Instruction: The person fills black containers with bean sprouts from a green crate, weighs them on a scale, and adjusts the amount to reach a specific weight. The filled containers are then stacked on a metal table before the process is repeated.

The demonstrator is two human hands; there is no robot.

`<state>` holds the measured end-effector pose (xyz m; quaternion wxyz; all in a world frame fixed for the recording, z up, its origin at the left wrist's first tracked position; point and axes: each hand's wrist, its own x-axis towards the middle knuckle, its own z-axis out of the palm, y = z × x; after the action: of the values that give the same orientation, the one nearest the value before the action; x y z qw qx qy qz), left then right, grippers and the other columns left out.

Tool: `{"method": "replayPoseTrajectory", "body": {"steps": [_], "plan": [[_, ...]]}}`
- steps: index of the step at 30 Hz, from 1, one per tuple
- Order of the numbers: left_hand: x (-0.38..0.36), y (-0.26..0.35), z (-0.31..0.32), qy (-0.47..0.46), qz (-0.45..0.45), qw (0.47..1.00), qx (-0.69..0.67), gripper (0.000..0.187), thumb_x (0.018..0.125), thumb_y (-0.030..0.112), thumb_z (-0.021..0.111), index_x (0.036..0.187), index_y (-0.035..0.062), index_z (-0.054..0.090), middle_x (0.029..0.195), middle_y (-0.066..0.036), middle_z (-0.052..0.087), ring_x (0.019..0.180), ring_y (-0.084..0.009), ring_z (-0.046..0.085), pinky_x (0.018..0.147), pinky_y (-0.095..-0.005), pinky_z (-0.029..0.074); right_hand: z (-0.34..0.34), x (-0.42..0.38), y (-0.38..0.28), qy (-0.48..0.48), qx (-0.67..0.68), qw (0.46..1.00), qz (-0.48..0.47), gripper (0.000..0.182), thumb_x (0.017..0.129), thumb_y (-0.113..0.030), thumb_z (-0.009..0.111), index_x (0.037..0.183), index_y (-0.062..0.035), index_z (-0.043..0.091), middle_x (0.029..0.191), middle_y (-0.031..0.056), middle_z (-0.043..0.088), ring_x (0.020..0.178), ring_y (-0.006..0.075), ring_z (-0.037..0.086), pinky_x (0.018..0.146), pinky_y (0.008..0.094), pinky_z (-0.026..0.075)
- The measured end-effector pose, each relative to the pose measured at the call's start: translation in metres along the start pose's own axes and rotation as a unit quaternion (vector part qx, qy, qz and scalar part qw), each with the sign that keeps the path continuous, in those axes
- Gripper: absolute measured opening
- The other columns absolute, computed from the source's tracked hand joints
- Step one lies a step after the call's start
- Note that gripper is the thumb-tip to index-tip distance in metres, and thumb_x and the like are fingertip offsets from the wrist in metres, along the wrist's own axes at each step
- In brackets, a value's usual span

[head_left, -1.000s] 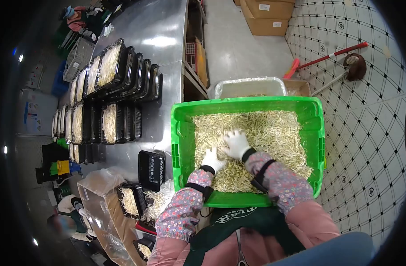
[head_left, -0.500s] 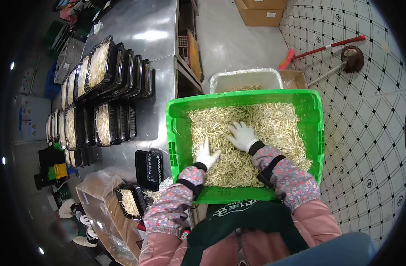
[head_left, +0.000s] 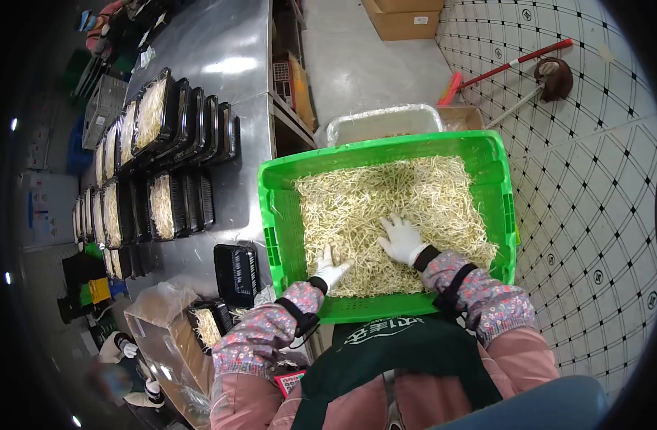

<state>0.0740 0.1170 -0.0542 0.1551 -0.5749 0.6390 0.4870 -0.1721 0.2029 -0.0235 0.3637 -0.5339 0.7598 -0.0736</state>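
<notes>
A green plastic crate (head_left: 384, 148) in front of me holds a thick layer of pale bean sprouts (head_left: 382, 193). My left hand (head_left: 330, 272), in a white glove, rests on the sprouts near the crate's left front corner, fingers spread. Right of the middle, my right hand (head_left: 402, 240), also gloved in white, lies palm down on the sprouts with its fingers apart. Neither hand grips anything that I can see. Some fingertips sink a little among the strands.
Stacked black trays of sprouts (head_left: 153, 118) stand on the steel table (head_left: 235, 43) at left. Nearer are an empty black tray (head_left: 236, 274) and a cardboard box (head_left: 163, 344). Behind the crate is a white tub (head_left: 386, 123). A red-handled tool (head_left: 518, 63) lies at right. Co-workers are at far left.
Both hands have shifted slightly toward me over the sprouts, and the right-hand fingers are spread. My view has moved a little, so the crate sits further left and higher.
</notes>
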Motion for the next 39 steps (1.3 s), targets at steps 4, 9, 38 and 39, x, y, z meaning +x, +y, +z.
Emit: {"method": "replayPoseTrajectory", "body": {"steps": [4,9,38,39], "plan": [[-0.001,0.030,0.040,0.036,-0.112,0.989,-0.085,0.119,0.069,0.061,0.076,0.156,0.0154,0.008,0.151,-0.034,0.021,0.139,-0.0459,0.027,0.114,-0.0441,0.027,0.023,-0.018,-0.021,-0.017,0.045,0.998,0.049,0.058,0.093,-0.044,0.049,0.141,-0.0132,0.042,0.143,0.0227,0.037,0.122,0.0453,0.044,0.096,0.0523,0.046],[-0.042,0.045,0.009,-0.087,-0.108,0.951,-0.277,0.106,0.084,0.036,0.073,0.155,0.0067,0.000,0.145,-0.023,0.041,0.126,-0.0337,0.050,0.097,-0.0363,0.047,0.015,-0.030,-0.011,-0.123,0.146,0.981,0.041,0.064,0.092,-0.046,0.050,0.146,-0.0158,0.038,0.146,0.0260,0.032,0.122,0.0509,0.041,0.103,0.0541,0.039],[-0.122,0.369,0.117,-0.098,0.281,0.788,-0.539,0.061,0.095,0.007,0.058,0.149,0.0048,0.028,0.139,-0.011,0.047,0.123,-0.0179,0.049,0.104,-0.0331,0.041,-0.226,-0.150,0.110,0.387,0.323,0.855,-0.126,0.042,0.089,-0.020,0.066,0.128,-0.0063,0.058,0.123,0.0156,0.058,0.109,0.0322,0.058,0.095,0.0361,0.046],[-0.121,0.388,0.132,-0.112,0.302,0.800,-0.506,0.066,0.095,0.008,0.059,0.150,0.0031,0.023,0.141,-0.013,0.044,0.124,-0.0188,0.048,0.104,-0.0327,0.041,-0.236,-0.158,0.134,0.397,0.305,0.858,-0.118,0.044,0.089,-0.020,0.067,0.129,-0.0027,0.056,0.121,0.0168,0.056,0.110,0.0316,0.057,0.097,0.0351,0.045]]}}
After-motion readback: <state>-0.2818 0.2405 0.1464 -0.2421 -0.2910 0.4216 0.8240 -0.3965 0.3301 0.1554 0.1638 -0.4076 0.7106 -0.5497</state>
